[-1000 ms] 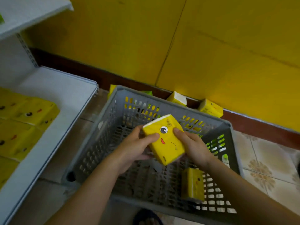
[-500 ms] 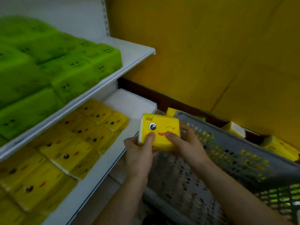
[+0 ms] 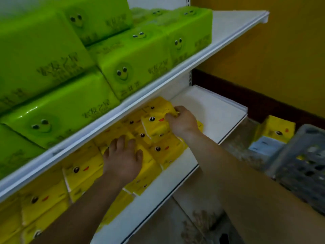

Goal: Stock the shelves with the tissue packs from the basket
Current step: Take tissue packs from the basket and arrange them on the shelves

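You had filled a lot of the lower shelf (image 3: 219,117) already: yellow packs (image 3: 82,171) lay side by side and stacked along it, and green packs (image 3: 133,67) sat on the shelf above. There was bare white room at the right end of the lower shelf, so more packs could fit there. The job did not look finished. A yellow box (image 3: 276,129) stood on the floor by the wall, next to the grey basket (image 3: 302,166), and you could not see down into the basket to tell how many packs were left in it. Your right hand (image 3: 182,122) was holding one pack (image 3: 154,120) at its right end, with the fingers curled over the edge. That pack sat a little tilted on top of the other yellow ones, near the back of the row, with its face looking up. It seemed to be almost in its place. Your left hand (image 3: 123,155) was flat, with the fingers spread out. It pressed down on the yellow packs nearer the front and was not gripping anything.
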